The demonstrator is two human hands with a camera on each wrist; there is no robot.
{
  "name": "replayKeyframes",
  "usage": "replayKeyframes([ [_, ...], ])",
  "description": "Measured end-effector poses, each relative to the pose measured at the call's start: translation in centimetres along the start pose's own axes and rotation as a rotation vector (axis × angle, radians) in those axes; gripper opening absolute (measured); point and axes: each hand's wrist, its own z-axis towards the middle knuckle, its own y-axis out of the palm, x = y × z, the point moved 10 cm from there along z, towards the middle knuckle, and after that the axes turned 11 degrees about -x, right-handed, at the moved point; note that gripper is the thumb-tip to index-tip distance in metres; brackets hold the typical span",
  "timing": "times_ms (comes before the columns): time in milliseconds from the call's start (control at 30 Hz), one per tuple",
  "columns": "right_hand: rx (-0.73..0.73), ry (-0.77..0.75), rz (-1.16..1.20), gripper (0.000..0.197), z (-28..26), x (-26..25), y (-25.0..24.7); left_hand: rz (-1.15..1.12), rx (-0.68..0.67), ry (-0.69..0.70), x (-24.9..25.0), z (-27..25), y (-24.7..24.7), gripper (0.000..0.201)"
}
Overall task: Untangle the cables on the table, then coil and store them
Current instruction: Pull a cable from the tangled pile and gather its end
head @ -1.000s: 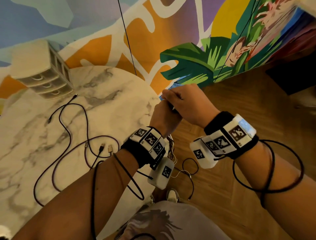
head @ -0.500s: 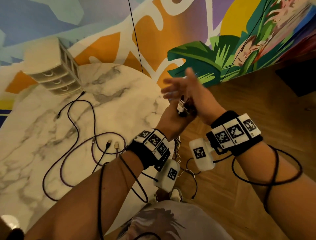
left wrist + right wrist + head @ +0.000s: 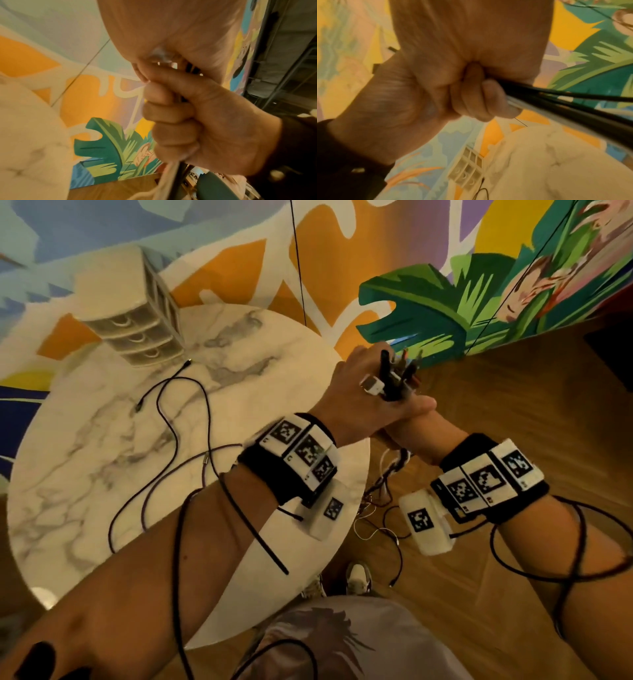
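Note:
Just past the table's right edge, my left hand [image 3: 359, 402] grips a cable bundle [image 3: 390, 378] near its top, and several plugs stick up out of the fist. Directly under it, my right hand [image 3: 407, 429] is closed round the same bundle. The twisted strands [image 3: 394, 470] hang from it down to the floor. In the left wrist view the right hand's fist [image 3: 180, 121] holds pale and dark cables [image 3: 168, 175]. The right wrist view shows the left hand's fingers [image 3: 479, 101] curled round black cables [image 3: 573, 105]. A black cable [image 3: 164, 405] and a purple cable [image 3: 205, 470] lie loose on the table.
The round marble table [image 3: 85, 474] carries a small white drawer unit [image 3: 137, 316] at its far edge against the painted wall. Loose cable ends [image 3: 387, 529] trail on the wooden floor by my shoes [image 3: 356, 577]. Black sensor leads run along both forearms.
Half a second ago my right hand was spread open above the left. It has dropped beneath the left hand and closed on the bundle, while the left hand has risen with the plugs.

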Motion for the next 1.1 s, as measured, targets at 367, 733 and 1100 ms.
replayKeyframes([
  [367,0.087,0.280,0.378,0.056,0.6,6.9,4.4,0.566,-0.526,-0.857,-26.6,-16.4,-0.6,0.053],
  [733,-0.050,0.460,0.372,0.058,0.1,10.6,11.7,0.615,-0.152,-0.495,-22.0,-16.8,1.2,0.029],
  [1100,0.075,0.325,0.548,0.046,2.5,8.9,12.1,0.584,-0.040,-0.352,-17.3,-16.1,1.8,0.024],
])
